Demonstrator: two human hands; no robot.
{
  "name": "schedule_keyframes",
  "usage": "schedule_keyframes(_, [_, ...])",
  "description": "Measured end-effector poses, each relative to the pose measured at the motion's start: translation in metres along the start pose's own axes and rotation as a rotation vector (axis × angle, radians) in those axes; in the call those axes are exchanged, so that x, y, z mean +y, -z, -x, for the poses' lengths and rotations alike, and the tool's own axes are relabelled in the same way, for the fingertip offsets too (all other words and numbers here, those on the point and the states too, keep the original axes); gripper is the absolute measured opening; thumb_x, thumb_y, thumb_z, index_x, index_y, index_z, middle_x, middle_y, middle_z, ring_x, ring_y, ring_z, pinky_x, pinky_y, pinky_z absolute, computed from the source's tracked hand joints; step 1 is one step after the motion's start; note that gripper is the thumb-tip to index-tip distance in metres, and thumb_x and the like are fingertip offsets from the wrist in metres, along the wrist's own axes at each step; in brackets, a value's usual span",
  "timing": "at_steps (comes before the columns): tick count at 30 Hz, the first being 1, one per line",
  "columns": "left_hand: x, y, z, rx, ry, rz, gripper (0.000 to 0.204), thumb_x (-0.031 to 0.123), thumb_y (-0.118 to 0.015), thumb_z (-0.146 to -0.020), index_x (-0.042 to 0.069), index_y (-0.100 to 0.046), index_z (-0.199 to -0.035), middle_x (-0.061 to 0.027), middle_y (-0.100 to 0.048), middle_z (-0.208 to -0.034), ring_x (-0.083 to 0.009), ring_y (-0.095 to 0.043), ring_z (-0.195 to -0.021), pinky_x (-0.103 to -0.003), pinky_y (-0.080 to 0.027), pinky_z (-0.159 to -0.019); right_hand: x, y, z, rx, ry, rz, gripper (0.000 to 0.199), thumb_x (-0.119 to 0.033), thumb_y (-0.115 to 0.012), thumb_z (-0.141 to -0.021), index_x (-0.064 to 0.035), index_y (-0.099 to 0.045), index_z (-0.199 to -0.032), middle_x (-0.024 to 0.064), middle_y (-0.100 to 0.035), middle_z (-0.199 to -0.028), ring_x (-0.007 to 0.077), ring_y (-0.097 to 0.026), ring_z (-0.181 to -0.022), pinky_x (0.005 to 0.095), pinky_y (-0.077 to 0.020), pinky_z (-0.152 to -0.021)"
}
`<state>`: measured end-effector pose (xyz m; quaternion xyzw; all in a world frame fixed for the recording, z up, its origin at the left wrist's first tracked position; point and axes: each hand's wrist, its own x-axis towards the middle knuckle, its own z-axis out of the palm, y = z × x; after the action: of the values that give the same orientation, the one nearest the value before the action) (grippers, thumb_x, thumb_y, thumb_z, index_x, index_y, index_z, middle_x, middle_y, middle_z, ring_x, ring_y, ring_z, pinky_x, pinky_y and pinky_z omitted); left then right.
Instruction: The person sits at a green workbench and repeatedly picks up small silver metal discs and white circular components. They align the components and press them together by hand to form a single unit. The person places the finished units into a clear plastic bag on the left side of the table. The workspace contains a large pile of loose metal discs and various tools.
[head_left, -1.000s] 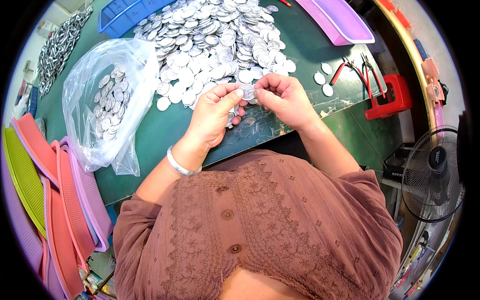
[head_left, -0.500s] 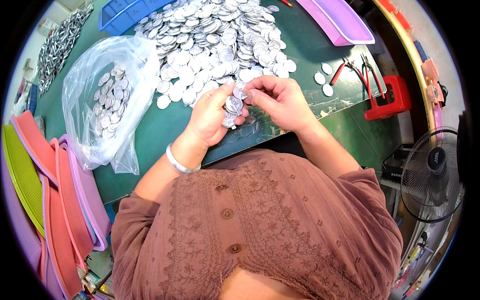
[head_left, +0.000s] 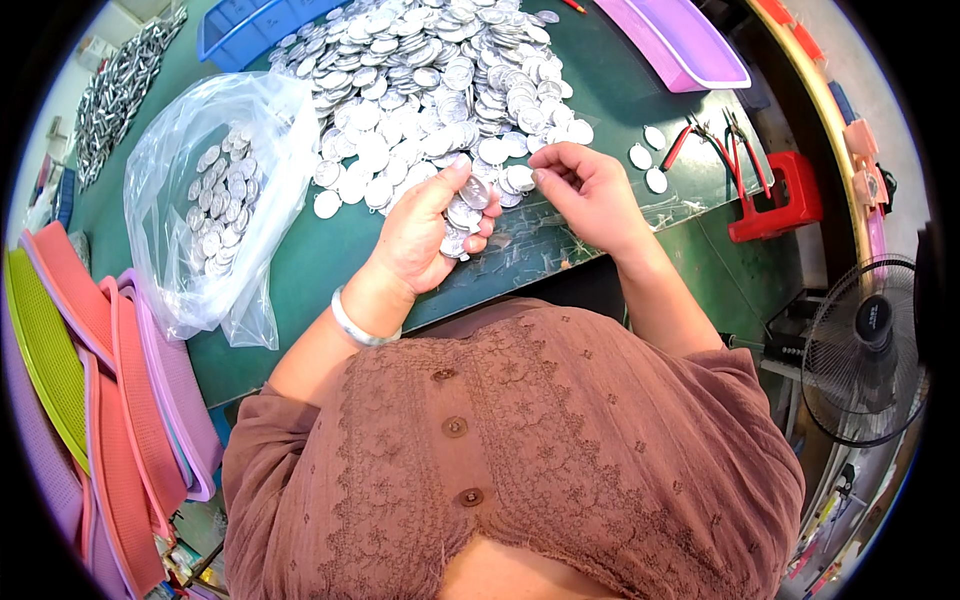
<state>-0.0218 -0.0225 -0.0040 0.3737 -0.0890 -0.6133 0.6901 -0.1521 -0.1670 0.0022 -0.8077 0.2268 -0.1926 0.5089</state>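
My left hand [head_left: 420, 225] is curled around several silver oval medals [head_left: 462, 215], fanned in an overlapping stack between thumb and fingers. A white bangle circles that wrist. To its right, my right hand [head_left: 595, 200] pinches the edge of a single silver medal [head_left: 519, 178] with thumb and forefinger, close to the front of the pile. The big heap of loose silver medals [head_left: 420, 75] spreads over the green table just beyond both hands. Left of it, a clear plastic bag [head_left: 150, 200] holds more medals [head_left: 225, 200].
A blue basket [head_left: 235, 35] and a purple basket [head_left: 715, 65] flank the heap. Red-handled pliers [head_left: 677, 147] lie on the right beside several separate medals [head_left: 640, 156] and a red stand [head_left: 785, 200]. Stacked coloured trays [head_left: 140, 390] stand at left, a fan [head_left: 870, 345] at right.
My right hand has moved away from the left hand, to the right, and now pinches a medal by the pile's edge. My left hand stays in place with its medals.
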Motion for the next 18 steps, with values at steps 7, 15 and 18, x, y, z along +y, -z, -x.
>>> schedule_keyframes(7, [0.002,0.007,-0.002,0.032,-0.058,0.031,0.017,0.017,-0.052,-0.083,0.001,-0.054,-0.086,-0.0111,-0.056,-0.079,-0.0151,-0.052,-0.062,-0.021,-0.04,-0.045,-0.005,-0.004,0.002,-0.069,0.241,0.542,0.023,-0.013,-0.062,-0.07,-0.0034,-0.058,-0.091,0.0098,-0.055,-0.08,0.0279,-0.056,-0.076,0.0365,-0.0446,-0.066])
schedule_keyframes(15, [0.035,0.001,0.019,0.033,-0.109,-0.081,0.023,0.003,-0.049,-0.079,-0.001,-0.052,-0.102,-0.0099,-0.057,-0.083,-0.0134,-0.053,-0.065,-0.019,-0.041,-0.047,-0.006,-0.002,0.002,-0.062,0.231,0.537,0.019,-0.012,-0.06,-0.071,-0.0057,-0.058,-0.089,0.0088,-0.054,-0.078,0.0288,-0.055,-0.072,0.0375,-0.0437,-0.063])
schedule_keyframes(18, [0.076,0.005,0.042,0.15,-0.344,-0.205,0.022,0.004,-0.051,-0.08,-0.002,-0.053,-0.1,-0.0085,-0.057,-0.079,-0.0105,-0.053,-0.06,-0.018,-0.041,-0.046,-0.007,0.001,0.0,-0.11,0.215,0.442,0.019,-0.011,-0.059,-0.072,-0.0037,-0.058,-0.089,0.0094,-0.055,-0.077,0.0282,-0.054,-0.069,0.0368,-0.0431,-0.062])
